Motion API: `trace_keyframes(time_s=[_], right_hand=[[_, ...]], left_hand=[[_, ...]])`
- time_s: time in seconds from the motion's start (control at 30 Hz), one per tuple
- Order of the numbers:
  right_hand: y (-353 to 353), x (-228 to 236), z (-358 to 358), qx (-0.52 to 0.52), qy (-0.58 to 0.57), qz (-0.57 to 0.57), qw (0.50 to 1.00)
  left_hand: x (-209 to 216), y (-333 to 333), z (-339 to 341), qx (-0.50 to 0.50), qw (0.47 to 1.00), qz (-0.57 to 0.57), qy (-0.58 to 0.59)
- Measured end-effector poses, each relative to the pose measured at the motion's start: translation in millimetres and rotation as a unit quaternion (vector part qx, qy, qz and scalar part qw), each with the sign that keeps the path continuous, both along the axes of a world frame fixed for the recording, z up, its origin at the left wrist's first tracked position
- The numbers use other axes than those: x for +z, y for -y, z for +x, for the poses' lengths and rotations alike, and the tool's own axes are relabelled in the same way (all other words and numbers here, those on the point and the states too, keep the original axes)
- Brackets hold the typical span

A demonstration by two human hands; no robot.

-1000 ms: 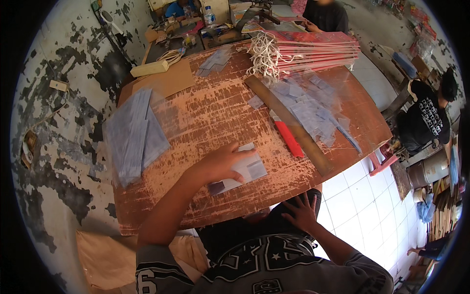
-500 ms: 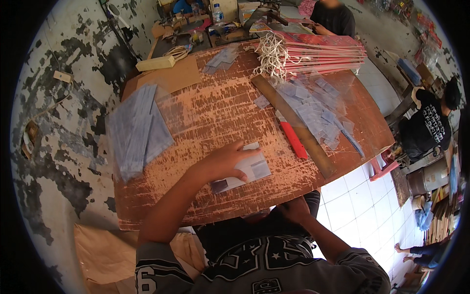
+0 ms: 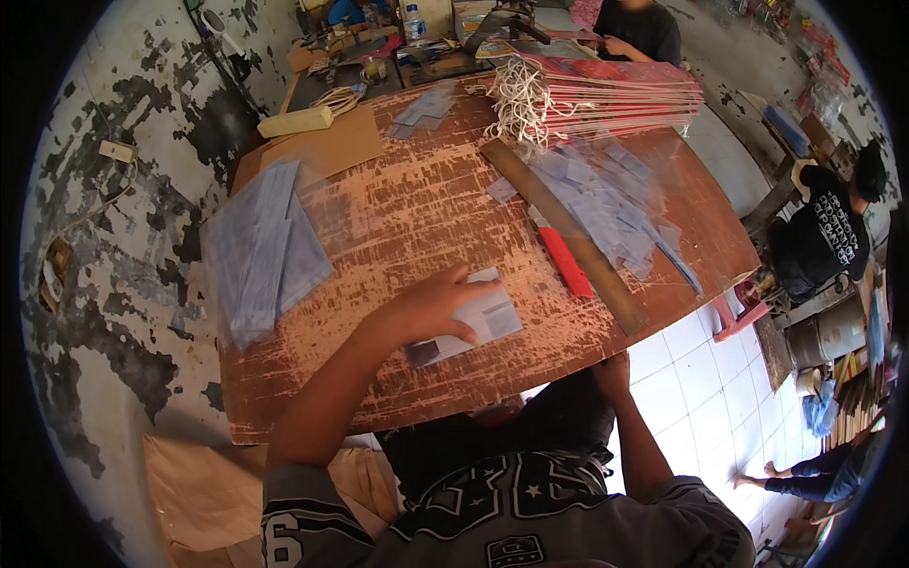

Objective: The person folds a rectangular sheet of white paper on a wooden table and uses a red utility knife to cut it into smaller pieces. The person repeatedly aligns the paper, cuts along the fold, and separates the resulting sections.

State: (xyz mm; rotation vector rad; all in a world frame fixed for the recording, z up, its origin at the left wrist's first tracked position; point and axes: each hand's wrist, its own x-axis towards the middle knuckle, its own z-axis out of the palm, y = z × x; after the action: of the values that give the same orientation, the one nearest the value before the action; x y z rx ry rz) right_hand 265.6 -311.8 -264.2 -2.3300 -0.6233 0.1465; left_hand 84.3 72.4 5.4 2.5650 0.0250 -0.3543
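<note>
My left hand [image 3: 437, 308] lies over a small stack of clear plastic pieces [image 3: 494, 320] near the front of the worn wooden table [image 3: 407, 227]. Its thumb and fingers are spread apart and press the pieces flat. My right hand [image 3: 614, 371] is down at the table's front edge, close to my leg; its fingers are hidden. Beyond the stack to the right lies a red-handled cutter knife [image 3: 565, 260], alongside a long flat ruler-like bar [image 3: 568, 241].
Long plastic sheets [image 3: 270, 246] lie at the left. Cut plastic pieces [image 3: 601, 213] are heaped right of the bar, with a few more [image 3: 423, 112] at the back. A bundle of red bags with white cords [image 3: 606, 95] fills the far right. Other people sit behind and at the right.
My right hand has moved right, from over my lap to the table's front edge. My left hand stays on the plastic stack. The view has shifted slightly.
</note>
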Motion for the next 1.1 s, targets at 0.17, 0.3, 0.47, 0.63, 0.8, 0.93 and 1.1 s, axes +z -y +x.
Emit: trace_keyframes(time_s=[0.17,0.3,0.47,0.63,0.8,0.93,1.1], right_hand=[[22.8,-47.9,45.5,-0.001,-0.063,0.074,0.995],[42.2,-89.3,67.8,-0.037,-0.251,0.237,0.938],[41.3,-84.6,59.4,-0.041,-0.390,0.368,0.843],[47.2,-69.4,26.0,-0.130,-0.542,0.456,0.694],[55.6,-61.6,-9.9,-0.209,-0.617,0.477,0.590],[56.1,-62.2,-40.1,-0.225,-0.618,0.427,0.621],[48.1,-59.9,-58.7,-0.222,-0.598,0.362,0.680]], left_hand=[[4.2,2.4,0.0,0.008,1.000,-0.003,-0.010],[0.0,1.2,4.0,0.006,1.000,-0.013,-0.003],[2.2,1.5,2.6,0.013,1.000,-0.019,-0.013],[-1.4,-0.9,0.5,0.013,1.000,-0.016,-0.004],[-2.6,-1.6,0.7,0.008,1.000,-0.022,-0.003],[-7.9,-2.6,0.8,0.004,1.000,-0.019,0.010],[-3.2,-1.9,1.0,0.004,1.000,-0.022,-0.003]])
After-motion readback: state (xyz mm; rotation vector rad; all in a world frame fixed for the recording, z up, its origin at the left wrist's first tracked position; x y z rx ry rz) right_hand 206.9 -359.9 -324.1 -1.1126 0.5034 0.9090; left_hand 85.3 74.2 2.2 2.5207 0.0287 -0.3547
